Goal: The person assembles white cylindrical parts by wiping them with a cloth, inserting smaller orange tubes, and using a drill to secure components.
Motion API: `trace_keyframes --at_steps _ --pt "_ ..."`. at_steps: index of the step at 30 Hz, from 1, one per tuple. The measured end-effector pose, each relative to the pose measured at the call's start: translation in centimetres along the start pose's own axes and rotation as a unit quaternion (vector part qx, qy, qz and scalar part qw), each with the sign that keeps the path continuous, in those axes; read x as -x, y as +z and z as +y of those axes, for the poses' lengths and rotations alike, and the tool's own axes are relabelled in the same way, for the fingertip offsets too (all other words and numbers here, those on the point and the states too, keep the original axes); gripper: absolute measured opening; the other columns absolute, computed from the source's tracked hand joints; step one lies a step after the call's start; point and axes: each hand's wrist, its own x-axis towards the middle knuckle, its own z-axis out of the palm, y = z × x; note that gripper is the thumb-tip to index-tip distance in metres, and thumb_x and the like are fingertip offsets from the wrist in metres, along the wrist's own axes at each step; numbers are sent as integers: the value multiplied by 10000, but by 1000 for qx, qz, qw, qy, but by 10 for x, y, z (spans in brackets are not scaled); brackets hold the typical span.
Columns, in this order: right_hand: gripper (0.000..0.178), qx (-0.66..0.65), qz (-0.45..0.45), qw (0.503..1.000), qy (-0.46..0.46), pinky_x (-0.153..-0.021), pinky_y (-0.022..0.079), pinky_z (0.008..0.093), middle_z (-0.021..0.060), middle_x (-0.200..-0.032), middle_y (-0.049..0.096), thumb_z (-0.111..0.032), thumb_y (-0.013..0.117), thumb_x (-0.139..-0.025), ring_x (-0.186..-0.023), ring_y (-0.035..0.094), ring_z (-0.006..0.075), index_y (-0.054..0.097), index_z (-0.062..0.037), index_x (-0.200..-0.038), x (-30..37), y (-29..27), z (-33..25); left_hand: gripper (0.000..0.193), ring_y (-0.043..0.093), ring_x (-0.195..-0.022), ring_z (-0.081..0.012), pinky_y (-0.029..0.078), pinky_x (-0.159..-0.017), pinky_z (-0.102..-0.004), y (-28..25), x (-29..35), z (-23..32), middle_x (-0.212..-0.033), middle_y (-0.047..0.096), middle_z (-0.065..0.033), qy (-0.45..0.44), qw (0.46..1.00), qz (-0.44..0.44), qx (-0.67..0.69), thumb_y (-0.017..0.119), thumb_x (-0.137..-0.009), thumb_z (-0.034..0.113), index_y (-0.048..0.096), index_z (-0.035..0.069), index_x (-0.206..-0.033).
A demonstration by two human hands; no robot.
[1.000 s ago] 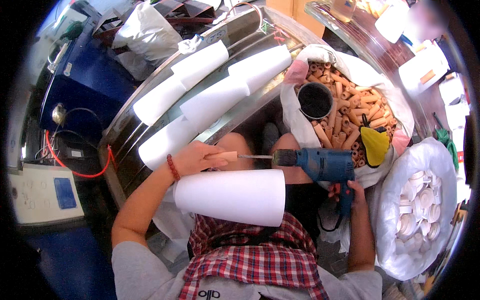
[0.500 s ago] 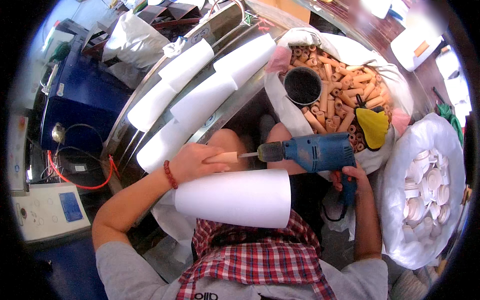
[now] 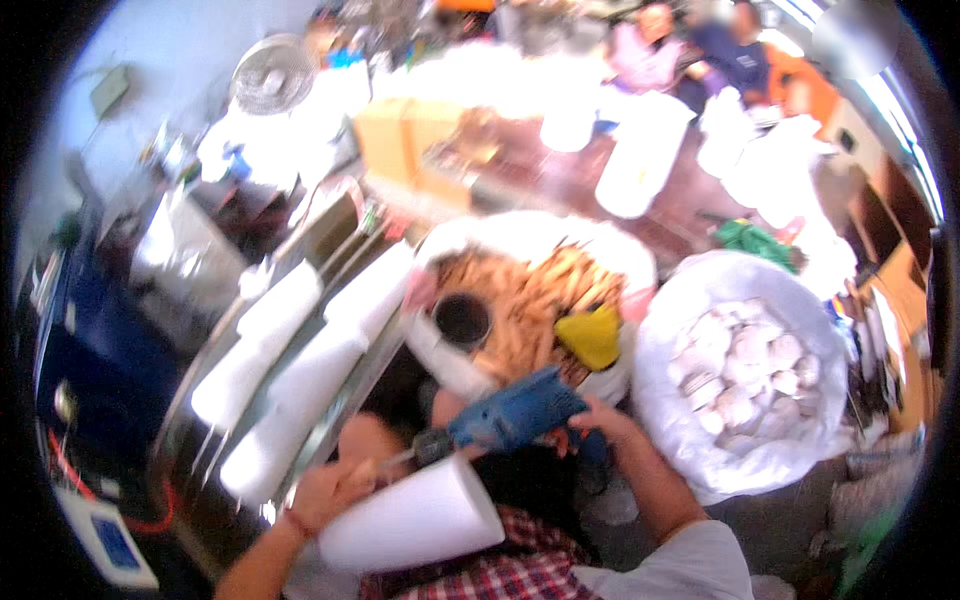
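The right hand (image 3: 608, 424) grips the blue drill (image 3: 512, 412) — the left hand (image 3: 332, 490), blurry, seems to pinch a tan tube (image 3: 374, 468) by its tip, likely part done. A white cone (image 3: 408, 516) is on the drill's near side, other cones (image 3: 300, 400) lie left of it, and loose tubes (image 3: 515, 300) beyond it look not done.

Drill (image 3: 518, 412) beyond cone (image 3: 415, 520) — sack (image 3: 447, 362) ahead, bag (image 3: 662, 400) right
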Motion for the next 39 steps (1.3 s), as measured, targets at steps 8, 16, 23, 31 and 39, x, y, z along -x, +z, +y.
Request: trace_keyframes --at_steps 8,16,23,31,39 --pt "307 -135 159 966 -152 -502 475 263 46 -773 619 -271 637 -821 -589 581 140 576 -21 -988 -51 -2 -26 376 564 -548 -221 432 -517 -354 10 47 37 -583 564 -89 -3 990 118 -73 748 -722 360 566 31 -703" --pt "312 -271 204 911 -234 -603 504 300 94 -838 640 -325 605 -850 -675 613 202 587 -33 -958 -169 -23 -91 438 575 -745 -269 445 -697 -399 -22 49 71 -795 600 -139 -94 978 -176 -58 635 -797 498 584 89 -945" --pt "387 -151 313 932 -101 -684 517 403 128 -921 636 -350 625 -829 -776 630 281 577 -17 -1020 -212 -80 -66 487 584 -669 -185 475 -598 -314 3 48 16 -805 597 -99 10 976 -4 218 581 -844 491 496 51 -1036" --pt "422 673 173 718 -41 -630 512 347 119 -733 654 -437 554 -820 -703 643 228 669 -34 -870 -135 51 -165 776 509 -1074 -248 418 -900 -385 17 39 -28 -1338 317 -151 22 838 50 543 417 -857 634 183 107 -1376" --pt "364 595 -434 663 -137 -762 469 377 175 -955 634 -393 530 -865 -884 606 327 630 -66 -991 -130 286 -42 938 407 -1203 -280 335 -996 -433 8 39 10 -1473 149 -139 2 886 92 455 258 -814 748 -3 105 -1445"
